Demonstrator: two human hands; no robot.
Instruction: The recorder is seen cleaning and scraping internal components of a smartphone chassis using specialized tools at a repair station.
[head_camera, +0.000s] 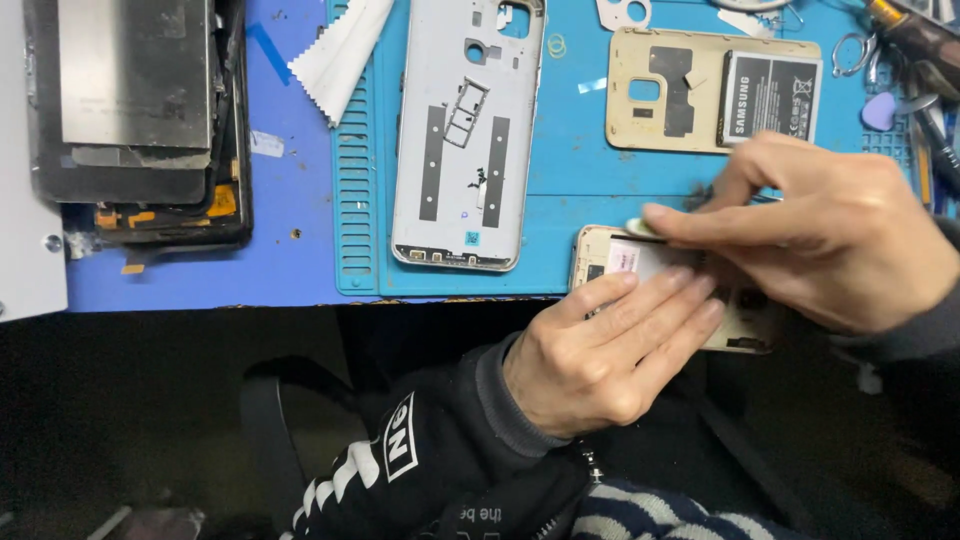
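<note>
A blue silicone work mat (580, 170) fills the upper middle and right of the frame. On it, centre, lies a grey metal phone frame (468, 130); to its right, a gold plastic back cover (660, 95) touches a flat rectangular battery (770, 95). A stack of dark disassembled tablet screens (140, 120) lies upper left, off the mat. At lower right, a gold opened phone (660, 285) overhangs the mat's near edge.

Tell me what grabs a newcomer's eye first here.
Both hands at the mat's near edge: the left hand steadies a gold phone body while the right hand presses a small pale tool onto it. Behind them lie a silver back cover mid-mat and a battery at right.
</note>
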